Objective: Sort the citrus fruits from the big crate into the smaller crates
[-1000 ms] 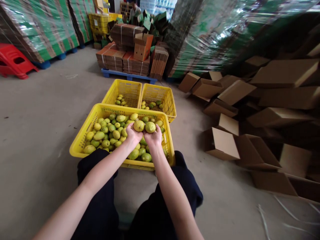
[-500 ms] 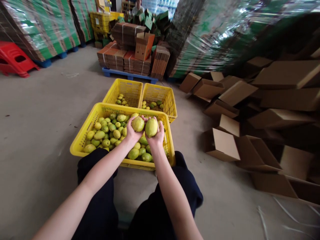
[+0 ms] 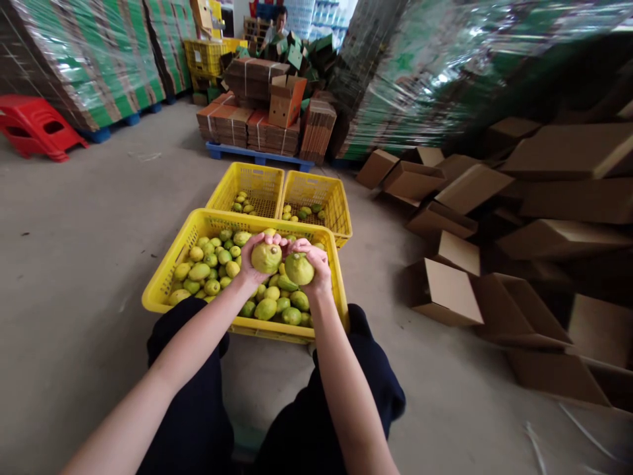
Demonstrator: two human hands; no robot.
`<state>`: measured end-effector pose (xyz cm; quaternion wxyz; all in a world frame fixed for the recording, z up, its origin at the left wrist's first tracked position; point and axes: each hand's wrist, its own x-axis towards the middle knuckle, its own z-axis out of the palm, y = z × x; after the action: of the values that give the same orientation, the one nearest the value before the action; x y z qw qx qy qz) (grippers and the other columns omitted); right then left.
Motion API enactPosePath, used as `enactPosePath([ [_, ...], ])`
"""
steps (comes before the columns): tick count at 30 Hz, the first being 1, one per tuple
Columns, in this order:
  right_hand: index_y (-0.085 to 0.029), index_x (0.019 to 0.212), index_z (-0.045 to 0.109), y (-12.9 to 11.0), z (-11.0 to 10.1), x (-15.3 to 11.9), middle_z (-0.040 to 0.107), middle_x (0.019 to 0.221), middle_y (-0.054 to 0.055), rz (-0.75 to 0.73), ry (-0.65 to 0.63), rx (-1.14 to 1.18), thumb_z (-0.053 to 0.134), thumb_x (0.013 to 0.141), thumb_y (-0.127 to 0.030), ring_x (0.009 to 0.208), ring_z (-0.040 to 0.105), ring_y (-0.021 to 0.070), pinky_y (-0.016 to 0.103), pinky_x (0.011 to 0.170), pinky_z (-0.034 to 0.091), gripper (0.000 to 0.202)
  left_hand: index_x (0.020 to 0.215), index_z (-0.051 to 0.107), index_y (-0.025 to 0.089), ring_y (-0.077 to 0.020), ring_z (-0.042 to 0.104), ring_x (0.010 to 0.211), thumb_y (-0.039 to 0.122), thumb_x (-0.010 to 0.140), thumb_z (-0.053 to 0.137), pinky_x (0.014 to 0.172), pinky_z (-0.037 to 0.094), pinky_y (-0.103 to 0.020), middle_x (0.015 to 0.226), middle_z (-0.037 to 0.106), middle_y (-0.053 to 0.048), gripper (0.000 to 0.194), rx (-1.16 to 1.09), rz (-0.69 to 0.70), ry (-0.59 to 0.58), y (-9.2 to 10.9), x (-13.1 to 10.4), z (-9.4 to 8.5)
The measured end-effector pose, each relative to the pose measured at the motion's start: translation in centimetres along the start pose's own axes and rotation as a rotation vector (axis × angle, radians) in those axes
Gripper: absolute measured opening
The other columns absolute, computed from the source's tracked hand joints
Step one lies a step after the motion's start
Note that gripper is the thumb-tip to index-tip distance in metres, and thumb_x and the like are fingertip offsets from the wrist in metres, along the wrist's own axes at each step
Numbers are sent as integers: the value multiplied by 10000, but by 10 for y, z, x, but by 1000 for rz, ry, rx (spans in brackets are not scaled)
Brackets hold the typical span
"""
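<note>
Two large yellow-green lemons are held side by side above a yellow crate (image 3: 168, 277) that rests by my knees. My left hand (image 3: 248, 262) is closed around one lemon (image 3: 266, 258), its stem end facing me. Around the other lemon (image 3: 299, 269) my right hand (image 3: 320, 267) is closed, fingers curled over its top. Below them, the crate holds many green and yellow lemons (image 3: 199, 271) of mixed sizes. My fingertips nearly meet between the two fruits; whether they touch I cannot tell.
Behind stand two more yellow crates (image 3: 222, 181) (image 3: 341, 198) with a few lemons in each. Cardboard boxes (image 3: 450, 290) lie piled on the right. Flattened cartons sit on a blue pallet (image 3: 257, 157). A red stool (image 3: 39, 128) is at left; a person (image 3: 277, 26) is far back.
Both lemons have been turned, so their stem ends now show, and my fingers have curled over the tops. The left hand has shifted slightly left. The view has tilted slightly.
</note>
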<state>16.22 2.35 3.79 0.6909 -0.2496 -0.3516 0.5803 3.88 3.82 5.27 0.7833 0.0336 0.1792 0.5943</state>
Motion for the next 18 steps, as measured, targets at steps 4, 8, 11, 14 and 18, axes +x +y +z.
enactPosePath([
  [4, -194, 630, 715, 2, 2, 1, 715, 739, 14, -6, 34, 9, 662, 731, -164, 777, 690, 168, 304, 845, 581, 118, 551, 524, 208, -157, 594, 638, 267, 909, 460, 956, 546, -417, 614, 547, -23, 368, -26, -8, -14, 0, 1, -1],
  [8, -182, 761, 701, 8, 8, 1, 728, 747, 8, 235, 275, 207, 649, 838, -265, 676, 695, 147, 270, 703, 611, 125, 700, 626, 206, -177, 640, 659, 295, 881, 479, 861, 580, -391, 689, 630, -36, 250, -78, -9, 95, -2, 6, -7],
  [11, -189, 809, 667, 15, 11, 0, 729, 736, 1, 365, 415, 368, 611, 889, -329, 634, 696, 142, 273, 671, 622, 171, 748, 628, 203, -188, 646, 642, 327, 885, 463, 740, 596, -353, 671, 635, -43, 247, -85, -41, 299, -1, 10, -13],
  [14, -198, 830, 638, 23, 11, -1, 725, 721, -3, 418, 465, 408, 609, 897, -372, 630, 701, 152, 286, 650, 627, 189, 758, 612, 193, -176, 629, 597, 359, 890, 514, 679, 593, -321, 637, 619, -32, 234, -44, -52, 364, 4, 14, -18],
  [18, -216, 822, 616, 32, 7, -2, 703, 686, -17, 441, 455, 424, 623, 847, -320, 611, 683, 152, 279, 605, 610, 108, 883, 662, 193, -180, 673, 637, 273, 937, 480, 737, 601, -329, 699, 665, -38, 207, -23, -97, 378, 12, 15, -20],
])
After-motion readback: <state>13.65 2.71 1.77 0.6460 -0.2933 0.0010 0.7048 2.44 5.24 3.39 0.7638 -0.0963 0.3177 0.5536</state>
